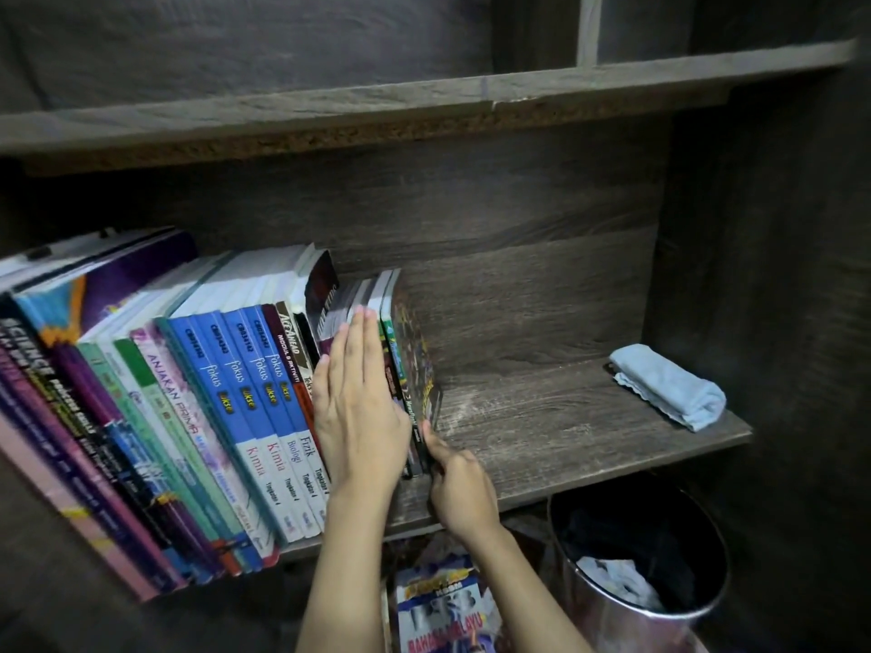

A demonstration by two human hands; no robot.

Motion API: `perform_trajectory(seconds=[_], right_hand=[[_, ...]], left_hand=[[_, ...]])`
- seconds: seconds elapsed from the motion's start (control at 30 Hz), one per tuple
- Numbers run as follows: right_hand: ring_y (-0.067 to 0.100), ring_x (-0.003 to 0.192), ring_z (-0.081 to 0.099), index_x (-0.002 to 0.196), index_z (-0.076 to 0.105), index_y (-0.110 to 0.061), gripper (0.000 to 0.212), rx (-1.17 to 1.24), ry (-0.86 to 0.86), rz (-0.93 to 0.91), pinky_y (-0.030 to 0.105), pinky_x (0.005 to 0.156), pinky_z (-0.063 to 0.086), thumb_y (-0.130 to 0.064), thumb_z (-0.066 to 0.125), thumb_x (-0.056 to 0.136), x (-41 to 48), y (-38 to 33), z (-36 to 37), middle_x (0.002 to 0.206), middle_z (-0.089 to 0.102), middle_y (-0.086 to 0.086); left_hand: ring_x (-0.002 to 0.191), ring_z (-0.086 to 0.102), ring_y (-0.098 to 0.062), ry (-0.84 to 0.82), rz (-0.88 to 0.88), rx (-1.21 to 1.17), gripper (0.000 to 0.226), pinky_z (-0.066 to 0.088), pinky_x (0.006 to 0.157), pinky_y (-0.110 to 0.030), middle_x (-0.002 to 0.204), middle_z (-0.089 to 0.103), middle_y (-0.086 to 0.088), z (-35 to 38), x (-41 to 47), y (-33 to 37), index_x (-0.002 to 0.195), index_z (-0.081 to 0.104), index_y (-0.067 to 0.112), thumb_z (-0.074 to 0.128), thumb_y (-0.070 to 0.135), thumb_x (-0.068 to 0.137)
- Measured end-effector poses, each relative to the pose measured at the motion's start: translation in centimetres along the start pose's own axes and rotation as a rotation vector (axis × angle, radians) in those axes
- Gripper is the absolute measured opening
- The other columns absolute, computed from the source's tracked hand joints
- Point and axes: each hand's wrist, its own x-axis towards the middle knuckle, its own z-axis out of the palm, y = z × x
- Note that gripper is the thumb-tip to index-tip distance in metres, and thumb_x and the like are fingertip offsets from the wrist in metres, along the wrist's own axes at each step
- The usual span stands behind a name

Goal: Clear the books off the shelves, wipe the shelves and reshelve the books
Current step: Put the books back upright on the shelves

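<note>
The left hand lies flat, fingers straight and together, pressed against the spines of the thin books at the right end of the row of books; its fingertips reach their top edges. Just to its right, the right hand is curled, thumb and fingers pinching the lower front corner of the last book, a dark-covered volume that stands upright against the others. To the left of both hands the row leans leftward, blue spines nearest, purple and pink ones farther off.

Right of the right hand, the shelf runs on as bare board to its far end, where a folded blue cloth lies near the side panel. Below and to the right of that hand stands a metal bin holding a dark liner and crumpled white paper. Directly beneath the wrists, under the shelf's front edge, lies another book, cover up. Above the hands, the upper shelf overhangs.
</note>
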Motion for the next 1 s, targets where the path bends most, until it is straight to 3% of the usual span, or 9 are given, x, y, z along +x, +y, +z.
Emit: perform_trajectory(seconds=[0.07,0.17,0.33,0.43,0.57,0.63,0.77,0.9,1.0], right_hand=[[0.019,0.129,0.044,0.152,0.019,-0.031,0.075,-0.017,0.01,0.0,0.023,0.096,0.039,0.002,0.043,0.089,-0.3,-0.1,-0.1,0.147,0.045,-0.001],[0.027,0.114,0.052,0.151,-0.005,-0.039,0.078,-0.051,-0.004,-0.016,0.03,0.085,0.04,-0.011,0.042,0.096,-0.7,-0.3,-0.3,0.123,0.058,0.01],[0.025,0.124,0.047,0.14,-0.011,-0.052,0.056,0.024,-0.006,-0.093,0.031,0.087,0.04,-0.039,0.029,0.103,-0.8,-0.3,-0.7,0.143,0.049,-0.002],[0.025,0.124,0.048,0.136,-0.009,-0.058,0.054,0.037,0.004,-0.093,0.033,0.088,0.041,-0.038,0.029,0.103,-0.4,0.1,-0.4,0.142,0.05,-0.003],[0.027,0.123,0.047,0.146,0.003,-0.05,0.052,0.016,0.012,-0.076,0.033,0.087,0.041,-0.034,0.03,0.104,-0.3,0.2,-0.4,0.14,0.052,-0.001],[0.026,0.123,0.047,0.141,-0.004,-0.053,0.054,0.017,0.012,-0.076,0.033,0.087,0.042,-0.034,0.03,0.104,-0.3,0.1,-0.4,0.14,0.052,-0.002],[0.026,0.123,0.049,0.135,-0.01,-0.06,0.056,0.014,0.013,-0.076,0.033,0.087,0.042,-0.036,0.03,0.103,-0.3,0.2,-0.1,0.14,0.052,-0.001],[0.026,0.122,0.05,0.135,-0.009,-0.062,0.056,0.026,0.018,-0.067,0.033,0.086,0.042,-0.037,0.03,0.103,-0.1,0.5,-0.1,0.137,0.054,0.001],[0.027,0.12,0.05,0.135,-0.012,-0.058,0.055,0.011,0.01,-0.059,0.033,0.086,0.041,-0.038,0.028,0.103,-0.2,0.4,-0.2,0.132,0.057,0.005]], left_hand=[[0.139,0.03,-0.019,0.01,-0.02,0.001,0.09,0.0,0.114,-0.025,0.151,0.035,-0.003,-0.2,0.1,0.3,0.147,0.029,0.01,0.057,-0.008,0.064],[0.138,0.033,-0.019,0.025,-0.043,-0.006,0.089,-0.006,0.112,-0.019,0.147,0.041,-0.002,-0.6,0.1,0.6,0.144,0.036,0.013,0.058,-0.009,0.06],[0.136,0.035,-0.019,0.051,-0.06,-0.055,0.079,0.002,0.112,-0.024,0.14,0.047,-0.003,-0.8,0.2,1.0,0.136,0.042,0.014,0.057,-0.008,0.062],[0.135,0.036,-0.019,0.061,-0.058,-0.087,0.071,0.005,0.113,-0.027,0.138,0.048,-0.003,-1.0,0.0,1.3,0.131,0.045,0.015,0.06,-0.002,0.064],[0.129,0.043,-0.021,0.152,-0.058,-0.178,0.043,0.015,0.113,-0.031,0.132,0.054,-0.005,-1.0,-0.2,1.4,0.123,0.051,0.014,0.056,0.021,0.081],[0.124,0.049,-0.022,0.197,-0.066,-0.218,0.035,0.016,0.11,-0.028,0.125,0.059,-0.006,-0.9,-0.1,1.3,0.117,0.054,0.013,0.06,0.03,0.087],[0.106,0.06,-0.026,0.284,-0.076,-0.253,0.031,0.025,0.104,-0.03,0.106,0.065,-0.009,-0.7,-0.1,1.5,0.105,0.058,0.008,0.073,0.019,0.08],[0.087,0.055,-0.013,0.381,-0.108,-0.34,0.023,0.031,0.095,-0.026,0.091,0.063,-0.004,-0.7,-0.1,1.8,0.093,0.061,0.007,0.074,0.004,0.075],[0.085,0.05,-0.003,0.37,-0.173,-0.454,0.019,0.035,0.089,-0.025,0.091,0.06,0.007,-1.3,0.0,1.8,0.09,0.063,0.009,0.072,0.004,0.074]])
